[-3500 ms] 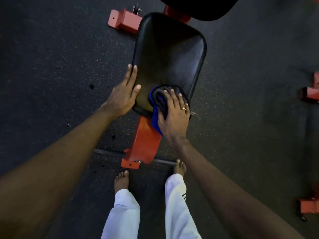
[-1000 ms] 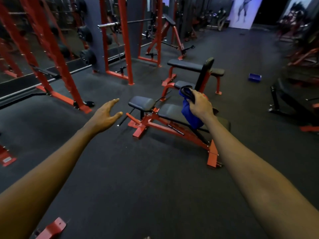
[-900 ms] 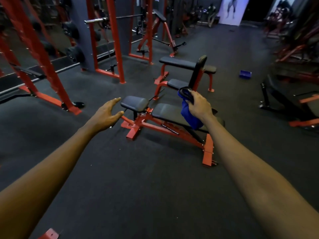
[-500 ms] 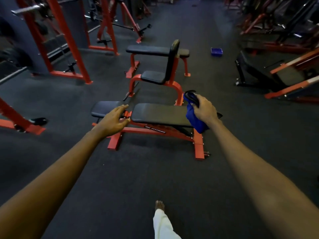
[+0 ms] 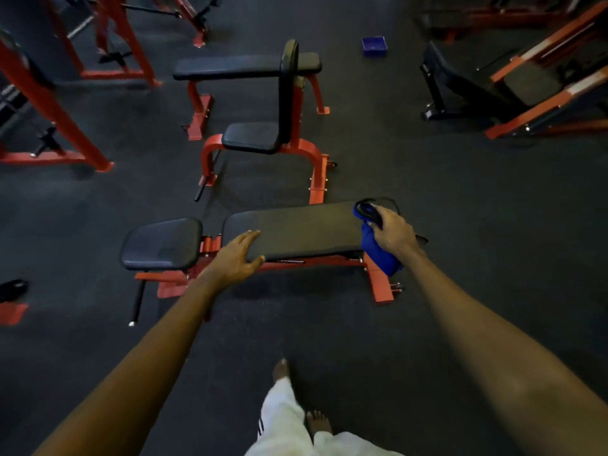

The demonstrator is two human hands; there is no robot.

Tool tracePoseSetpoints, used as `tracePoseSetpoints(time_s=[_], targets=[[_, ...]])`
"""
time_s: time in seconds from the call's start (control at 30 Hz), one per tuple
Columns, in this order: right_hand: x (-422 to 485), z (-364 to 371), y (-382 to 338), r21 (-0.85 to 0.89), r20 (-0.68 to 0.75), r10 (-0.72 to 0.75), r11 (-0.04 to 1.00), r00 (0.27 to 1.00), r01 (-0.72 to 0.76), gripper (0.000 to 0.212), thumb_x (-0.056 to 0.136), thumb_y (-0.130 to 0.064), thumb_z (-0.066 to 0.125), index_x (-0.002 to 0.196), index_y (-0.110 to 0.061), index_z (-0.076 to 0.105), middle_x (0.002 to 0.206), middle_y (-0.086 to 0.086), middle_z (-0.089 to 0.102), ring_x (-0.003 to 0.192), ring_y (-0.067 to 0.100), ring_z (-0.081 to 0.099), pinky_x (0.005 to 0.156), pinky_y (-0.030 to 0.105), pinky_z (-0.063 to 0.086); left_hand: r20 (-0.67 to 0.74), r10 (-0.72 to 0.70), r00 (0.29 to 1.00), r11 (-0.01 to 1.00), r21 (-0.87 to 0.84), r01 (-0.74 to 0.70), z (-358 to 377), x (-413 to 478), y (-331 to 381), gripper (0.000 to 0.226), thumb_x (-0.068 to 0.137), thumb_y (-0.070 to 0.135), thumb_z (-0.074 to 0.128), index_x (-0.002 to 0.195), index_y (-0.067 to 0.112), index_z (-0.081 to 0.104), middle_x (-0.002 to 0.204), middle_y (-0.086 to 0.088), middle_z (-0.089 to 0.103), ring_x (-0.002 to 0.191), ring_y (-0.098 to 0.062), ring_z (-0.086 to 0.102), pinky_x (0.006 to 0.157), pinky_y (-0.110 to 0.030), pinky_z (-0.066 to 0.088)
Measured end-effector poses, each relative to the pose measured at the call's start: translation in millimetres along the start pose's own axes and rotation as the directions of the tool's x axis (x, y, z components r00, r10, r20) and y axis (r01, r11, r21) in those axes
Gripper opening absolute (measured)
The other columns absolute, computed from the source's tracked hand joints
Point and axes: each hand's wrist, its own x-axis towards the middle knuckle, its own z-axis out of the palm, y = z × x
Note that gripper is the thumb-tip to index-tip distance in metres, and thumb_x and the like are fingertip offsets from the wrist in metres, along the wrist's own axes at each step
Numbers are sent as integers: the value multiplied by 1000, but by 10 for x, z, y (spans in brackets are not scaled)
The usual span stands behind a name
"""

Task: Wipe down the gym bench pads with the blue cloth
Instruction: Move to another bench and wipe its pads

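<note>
The person stands over a flat bench with a red frame (image 5: pixel 378 281), both arms stretched out towards it. The right hand (image 5: pixel 393 233) is closed round the blue cloth (image 5: pixel 378 255), which is bunched in the fist at the right end of the long back pad (image 5: pixel 296 228). Part of the cloth hangs down past the pad's near edge in front of the frame. Something dark is looped at the top of the bundle, above the knuckles; in this dim light I cannot tell whether it is a strap or a darker fold of the cloth. Hand and cloth together hide the pad's right end.

The left hand (image 5: pixel 237 258) is spread flat, fingers straight and holding nothing, over the near left corner of the same pad. It seems to rest on the surface with the thumb at the pad's edge, though real contact is hard to judge from here. Just left of it, across a narrow gap, sits the smaller seat pad (image 5: pixel 161 245).

Behind the bench stands an upright seat (image 5: pixel 253 138) on a red base, and beyond that another flat bench (image 5: pixel 230 67). A small blue box (image 5: pixel 374 46) lies on the dark floor (image 5: pixel 427 192), well apart from everything. Red racks are cut off by the left and top edges. A black shape (image 5: pixel 13 287) at the far left is too dark to name. Below, white trousers (image 5: pixel 283 419) and two bare feet show.
</note>
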Motion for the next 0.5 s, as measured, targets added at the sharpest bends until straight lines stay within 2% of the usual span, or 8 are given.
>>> tracePoseSetpoints(time_s=[0.13, 0.23, 0.33, 0.5], targets=[[427, 301, 203, -19, 10, 91, 996, 996, -91, 51, 99, -25, 60, 148, -21, 47, 144, 8, 57, 128, 34, 56, 102, 45, 46, 98, -19, 995, 999, 31, 16, 99, 875, -363, 78, 96, 42, 64, 159, 12, 31, 164, -15, 32, 150, -32, 33, 123, -44, 29], [656, 525, 431, -15, 40, 182, 983, 982, -182, 52, 98, -24, 60, 148, -22, 47, 146, 8, 56, 130, 33, 55, 104, 47, 45, 151, -5, 989, 999, 40, -1, 154, 1552, -514, 84, 89, 53, 56, 158, 10, 34, 162, -15, 36, 149, -31, 36, 122, -43, 30], [834, 766, 675, 5, 75, 282, 959, 956, -283, 53, 98, -27, 59, 149, -27, 44, 147, 6, 55, 130, 35, 54, 104, 55, 47, 208, 18, 978, 998, 53, -29, 239, 2166, -532, 73, 98, 38, 64, 158, 9, 34, 161, -16, 36, 149, -31, 35, 122, -41, 29], [1193, 1137, 1122, 47, 90, 417, 905, 904, -422, 54, 96, -26, 60, 148, -26, 46, 145, 7, 57, 130, 36, 55, 104, 52, 47, 301, 37, 953, 997, 53, -56, 487, 3038, -266, 70, 101, 31, 62, 159, 10, 31, 162, -17, 33, 149, -32, 34, 121, -38, 27]])
